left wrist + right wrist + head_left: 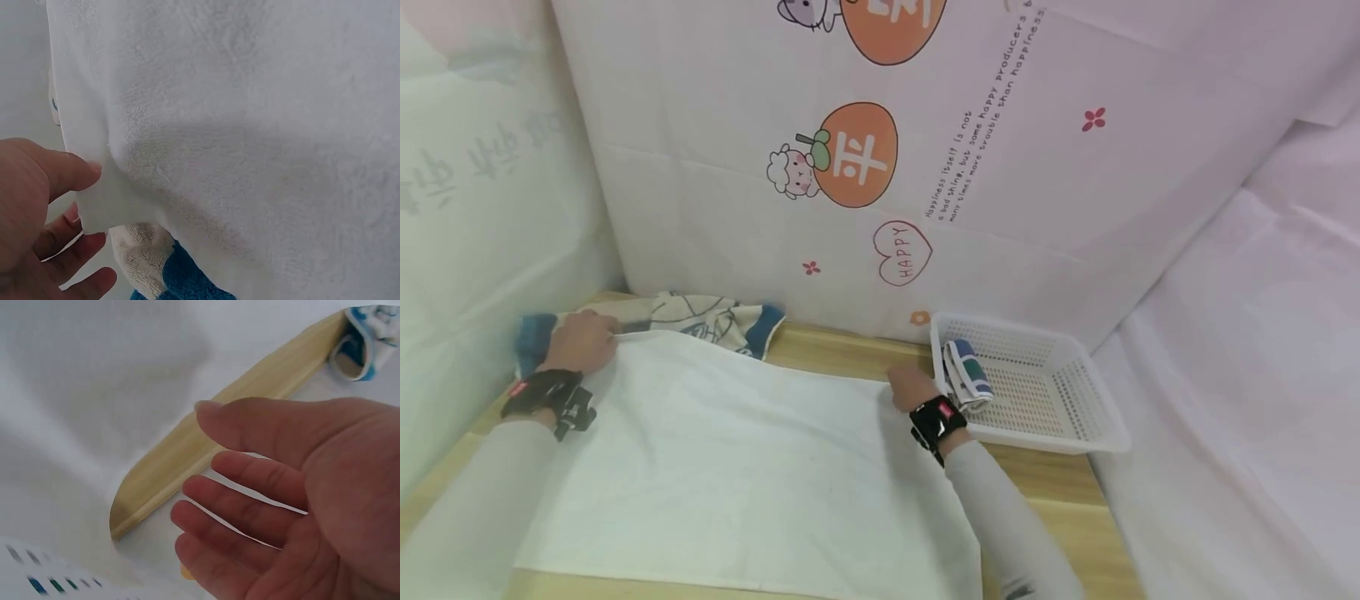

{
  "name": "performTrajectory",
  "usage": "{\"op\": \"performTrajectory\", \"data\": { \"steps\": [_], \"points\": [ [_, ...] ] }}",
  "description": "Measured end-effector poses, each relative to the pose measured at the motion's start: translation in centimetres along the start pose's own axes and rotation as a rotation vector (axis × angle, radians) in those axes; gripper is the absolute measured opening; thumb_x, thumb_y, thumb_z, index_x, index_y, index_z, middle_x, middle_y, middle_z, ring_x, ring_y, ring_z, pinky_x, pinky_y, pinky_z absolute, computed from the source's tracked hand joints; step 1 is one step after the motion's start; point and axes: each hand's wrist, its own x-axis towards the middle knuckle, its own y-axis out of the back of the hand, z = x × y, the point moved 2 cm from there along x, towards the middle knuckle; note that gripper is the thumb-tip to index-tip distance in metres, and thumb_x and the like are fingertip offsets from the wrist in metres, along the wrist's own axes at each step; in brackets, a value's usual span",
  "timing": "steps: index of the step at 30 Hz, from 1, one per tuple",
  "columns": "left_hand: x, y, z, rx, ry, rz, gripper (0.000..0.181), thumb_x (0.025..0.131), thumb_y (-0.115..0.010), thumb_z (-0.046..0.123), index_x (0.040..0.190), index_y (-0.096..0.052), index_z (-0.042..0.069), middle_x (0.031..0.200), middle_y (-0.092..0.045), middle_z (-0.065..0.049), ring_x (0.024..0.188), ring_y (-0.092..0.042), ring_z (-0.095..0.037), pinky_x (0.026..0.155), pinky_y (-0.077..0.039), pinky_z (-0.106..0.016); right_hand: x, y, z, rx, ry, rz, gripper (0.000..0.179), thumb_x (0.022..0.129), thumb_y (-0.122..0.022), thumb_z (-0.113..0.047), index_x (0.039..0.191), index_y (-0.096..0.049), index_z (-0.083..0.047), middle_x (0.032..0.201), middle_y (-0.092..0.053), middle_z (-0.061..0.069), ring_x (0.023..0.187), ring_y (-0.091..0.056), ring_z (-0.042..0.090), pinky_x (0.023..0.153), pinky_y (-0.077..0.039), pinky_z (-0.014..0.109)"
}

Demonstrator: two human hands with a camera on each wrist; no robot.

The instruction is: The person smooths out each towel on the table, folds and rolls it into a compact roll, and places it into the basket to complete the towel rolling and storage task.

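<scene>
A large white towel (737, 467) lies spread over the table, its far edge raised near the left hand. My left hand (582, 340) pinches its far left corner, the thumb (78, 172) on the front of the cloth and fingertips behind. Beside the towel's far right corner is my right hand (913, 387). In the right wrist view its fingers (244, 506) are loosely extended, with a gap below the thumb (262, 425), whose tip overlaps the towel's edge. A beige and blue patterned towel (700, 321) lies behind the white one, partly covered by the left hand.
A white plastic basket (1037, 392) stands at the right, next to the right hand, with a folded striped towel (967, 375) at its left end. Wooden table (827, 352) shows along the back. White printed sheets (1000, 267) hang behind and at both sides.
</scene>
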Motion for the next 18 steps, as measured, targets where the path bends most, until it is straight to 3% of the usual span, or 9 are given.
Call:
{"op": "performTrajectory", "data": {
  "steps": [2, 6, 9, 14, 16, 18],
  "points": [
    [-0.2, 0.0, -0.2, -0.019, 0.006, 0.021, 0.029, 0.09, -0.051, 0.004, 0.11, -0.066, -0.011, 0.108, -0.062, -0.037, 0.101, -0.055, -0.058, 0.08, -0.046, -0.07, 1.2, -0.5, 0.9, -0.055, 0.008, 0.015, 0.011, 0.083, -0.066, 0.007, 0.078, -0.06, -0.001, 0.078, -0.067, 0.017, 0.077, -0.066, 0.036, 0.071, -0.056, 0.048],
    [-0.4, -0.3, -0.3, -0.061, 0.003, 0.057, 0.026, 0.091, -0.053, 0.002, 0.108, -0.066, -0.012, 0.108, -0.064, -0.037, 0.099, -0.058, -0.058, 0.083, -0.046, -0.07, 2.6, -1.8, 2.6, -0.062, -0.04, -0.007, 0.017, 0.09, -0.059, 0.005, 0.075, -0.058, -0.003, 0.078, -0.066, 0.015, 0.074, -0.064, 0.032, 0.07, -0.055, 0.045],
    [-0.5, -0.6, 0.0, -0.102, -0.014, 0.054, 0.025, 0.091, -0.052, -0.001, 0.108, -0.065, -0.014, 0.109, -0.064, -0.038, 0.1, -0.059, -0.057, 0.086, -0.046, -0.069, 2.7, -2.5, 3.0, -0.135, -0.092, -0.053, 0.027, 0.096, -0.055, 0.001, 0.07, -0.054, -0.005, 0.076, -0.063, 0.011, 0.069, -0.063, 0.027, 0.062, -0.054, 0.04],
    [-0.7, -0.4, 0.3, -0.148, -0.036, 0.037, 0.025, 0.091, -0.051, -0.005, 0.11, -0.061, -0.019, 0.108, -0.063, -0.04, 0.102, -0.058, -0.058, 0.09, -0.045, -0.068, 2.7, -3.4, 2.9, -0.298, -0.136, -0.104, 0.039, 0.095, -0.061, -0.003, 0.057, -0.052, -0.007, 0.062, -0.058, 0.006, 0.055, -0.058, 0.02, 0.049, -0.053, 0.039],
    [-0.8, -0.2, 0.1, -0.15, -0.026, 0.024, 0.027, 0.091, -0.051, -0.005, 0.112, -0.06, -0.019, 0.109, -0.062, -0.041, 0.104, -0.057, -0.059, 0.091, -0.044, -0.069, 2.8, -3.4, 2.7, -0.323, -0.133, -0.091, 0.04, 0.093, -0.062, -0.002, 0.056, -0.051, -0.008, 0.056, -0.054, 0.004, 0.051, -0.055, 0.018, 0.048, -0.052, 0.039],
    [-0.9, -0.1, -0.2, -0.151, -0.02, 0.018, 0.028, 0.091, -0.052, -0.006, 0.113, -0.06, -0.02, 0.111, -0.061, -0.041, 0.105, -0.056, -0.059, 0.092, -0.044, -0.069, 3.3, -4.2, 3.1, -0.311, -0.102, -0.024, 0.039, 0.093, -0.06, -0.001, 0.057, -0.05, -0.01, 0.054, -0.052, 0.002, 0.05, -0.052, 0.017, 0.044, -0.048, 0.037]
  ]
}}
